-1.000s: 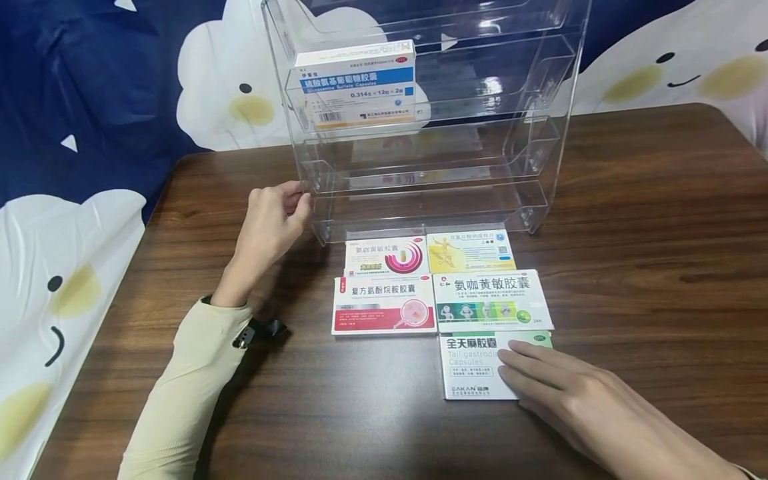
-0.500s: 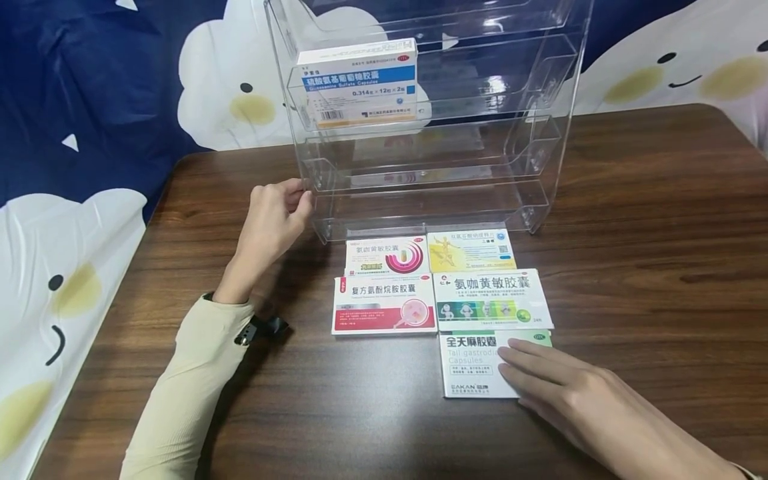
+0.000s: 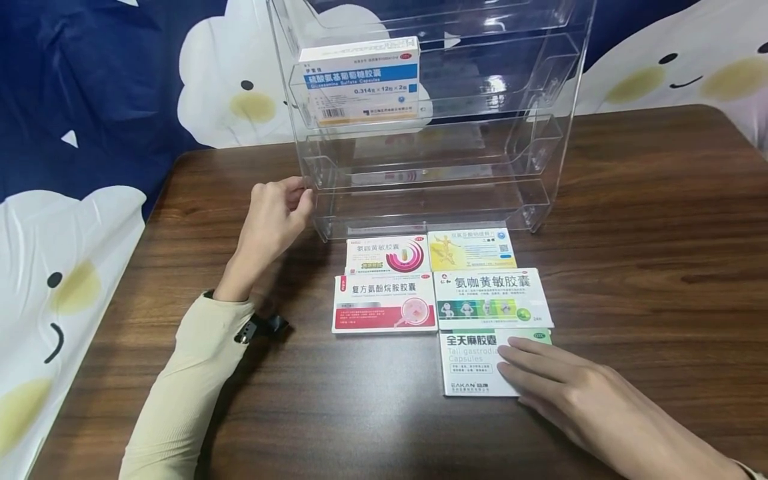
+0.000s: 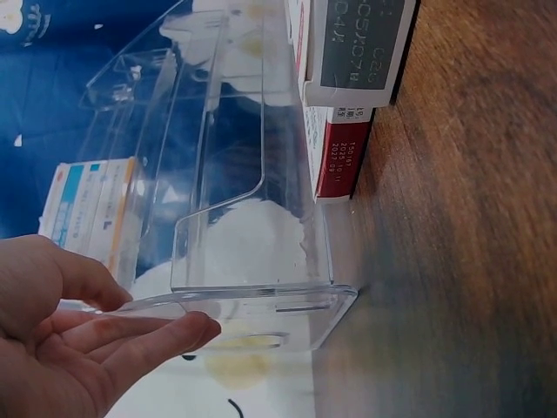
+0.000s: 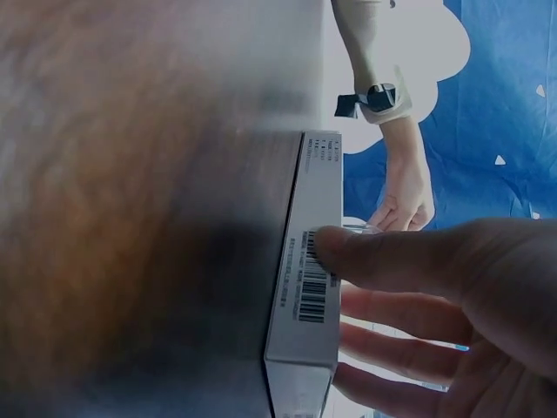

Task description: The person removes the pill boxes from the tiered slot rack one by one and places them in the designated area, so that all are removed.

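In the head view my left hand [image 3: 277, 217] pinches the left side edge of a clear tiered display rack [image 3: 420, 207]. The left wrist view shows the thumb [image 4: 96, 283] on one face of that plastic edge and fingers on the other. At the lower right, my right hand [image 3: 576, 393] holds a white and green medicine box [image 3: 471, 367] lying flat on the table. Its fingers lie across the box's top. In the right wrist view the thumb [image 5: 383, 257] presses the barcode side. The box's right part is hidden under the hand.
Several medicine boxes lie flat before the rack: a green-striped one [image 3: 492, 300], a red and white one [image 3: 384, 303], a pink-ringed one [image 3: 384, 255] and a yellow one [image 3: 471, 250]. A blue-banded box [image 3: 363, 87] stands in an upper tier. A cloud-print cloth [image 3: 90, 100] hangs behind.
Both hands and the boxes stay in place. Only a very slight shift of the whole head view shows.
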